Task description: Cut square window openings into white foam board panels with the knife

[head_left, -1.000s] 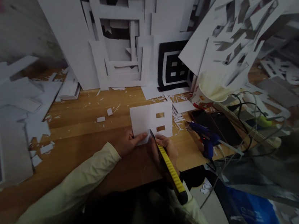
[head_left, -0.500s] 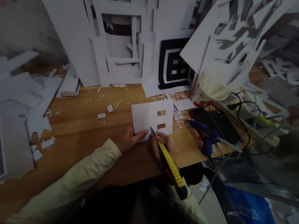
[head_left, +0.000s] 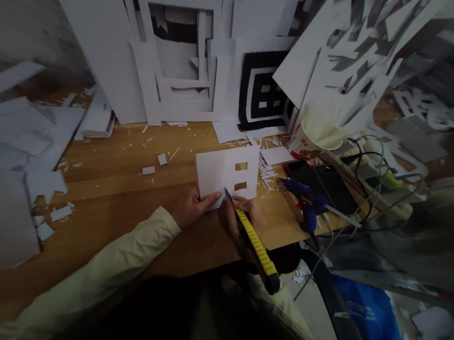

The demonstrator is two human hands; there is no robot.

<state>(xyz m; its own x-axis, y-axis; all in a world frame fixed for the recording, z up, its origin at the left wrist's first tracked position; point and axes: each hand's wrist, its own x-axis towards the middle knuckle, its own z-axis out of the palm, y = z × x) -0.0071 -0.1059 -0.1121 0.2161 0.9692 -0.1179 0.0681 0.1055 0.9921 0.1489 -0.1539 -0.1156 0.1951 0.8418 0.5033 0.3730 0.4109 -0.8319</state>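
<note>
A white foam board piece (head_left: 214, 168) with two small rectangular openings on its right side is held up over the table's near edge. My left hand (head_left: 190, 205) pinches its lower left edge, thumb on the front. In my right hand (head_left: 241, 218) is a yellow and black utility knife (head_left: 254, 241), its blade pointing up and away from me, the tip near the lower middle of the board. Fingers of that hand also touch the board's lower right edge. Whether the blade touches the board I cannot tell.
Right of the board lie a blue glue gun (head_left: 306, 200), two phones (head_left: 335, 186), a paper cup of glue sticks (head_left: 314, 136) and a power strip with cables (head_left: 389, 195). Cut white panels (head_left: 186, 99) stand behind. Scraps (head_left: 21, 128) heap at left. A co-worker's sleeve (head_left: 452, 220) shows at right.
The whole view has shifted slightly, so things appear a little further left and up. Both hands keep their holds on the board and the knife, with little other movement.
</note>
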